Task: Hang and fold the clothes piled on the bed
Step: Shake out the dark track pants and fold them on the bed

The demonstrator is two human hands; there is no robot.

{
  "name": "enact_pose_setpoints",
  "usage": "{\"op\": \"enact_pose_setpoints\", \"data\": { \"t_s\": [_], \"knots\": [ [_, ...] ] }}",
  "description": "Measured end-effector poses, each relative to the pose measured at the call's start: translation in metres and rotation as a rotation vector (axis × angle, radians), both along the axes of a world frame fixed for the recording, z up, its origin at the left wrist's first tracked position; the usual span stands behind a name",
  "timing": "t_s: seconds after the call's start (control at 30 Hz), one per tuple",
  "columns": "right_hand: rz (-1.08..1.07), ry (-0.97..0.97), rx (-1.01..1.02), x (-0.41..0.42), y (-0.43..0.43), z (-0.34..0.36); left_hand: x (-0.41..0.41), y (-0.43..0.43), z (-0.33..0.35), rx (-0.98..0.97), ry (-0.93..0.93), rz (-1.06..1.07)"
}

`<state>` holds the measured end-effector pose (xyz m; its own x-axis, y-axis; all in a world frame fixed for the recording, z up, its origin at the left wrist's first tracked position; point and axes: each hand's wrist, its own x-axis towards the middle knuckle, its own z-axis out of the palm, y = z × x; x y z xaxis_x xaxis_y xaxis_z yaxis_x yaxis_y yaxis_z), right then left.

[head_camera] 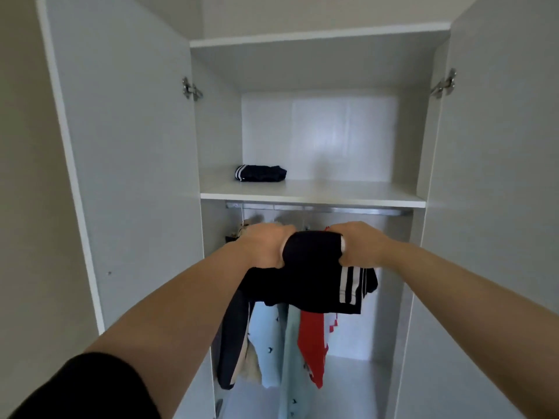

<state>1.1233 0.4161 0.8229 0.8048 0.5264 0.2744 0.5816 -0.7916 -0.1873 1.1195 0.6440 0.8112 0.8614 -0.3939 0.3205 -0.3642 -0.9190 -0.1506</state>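
I hold a folded black garment with white stripes (pixel 314 267) in front of an open white wardrobe. My left hand (pixel 266 246) grips its left end and my right hand (pixel 360 243) grips its right end, just below the shelf (pixel 332 193). On that shelf, at the left, lies another folded dark garment with white stripes (pixel 260 173). Under the shelf runs a metal rail (pixel 348 210) with hanging clothes: a dark jacket (pixel 231 337), a pale blue patterned piece (pixel 272 343) and a red and white one (pixel 313 346). The bed is out of view.
The wardrobe's left door (pixel 127 176) and right door (pixel 490 192) stand wide open on either side. A higher shelf (pixel 317 36) sits above. The right part of the middle shelf is bare.
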Motion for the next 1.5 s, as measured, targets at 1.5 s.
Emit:
{"op": "enact_pose_setpoints", "data": {
  "t_s": [1.5],
  "knots": [
    [0.117,-0.16,-0.207,0.591,0.252,0.034,0.573,0.214,0.063,-0.33,0.335,0.428]
  ]
}}
